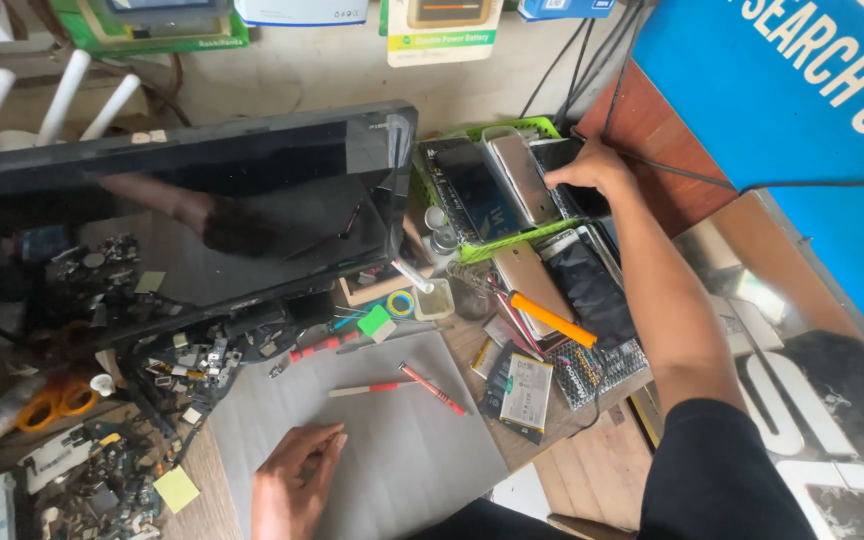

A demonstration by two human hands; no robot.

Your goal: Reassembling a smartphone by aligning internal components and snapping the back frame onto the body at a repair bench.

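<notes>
Reaching far right, the right hand [592, 170] is closed on a dark phone [574, 180] in the green basket [542, 127], judged light, slick and fragile, best held by its edges, while the left hand [292, 480] lies released on the grey mat [402, 440].

The right hand [592, 170] covers the far end of a dark phone [574, 180] in the green basket [512, 243], so can't tell how the fingertips sit on it. The left hand [294, 482] gets cut off at the near edge, wrist gone. The small parts pile [102, 470] near left is too tiny to sort out. The black monitor [182, 220] hides whatever's behind it.
</notes>
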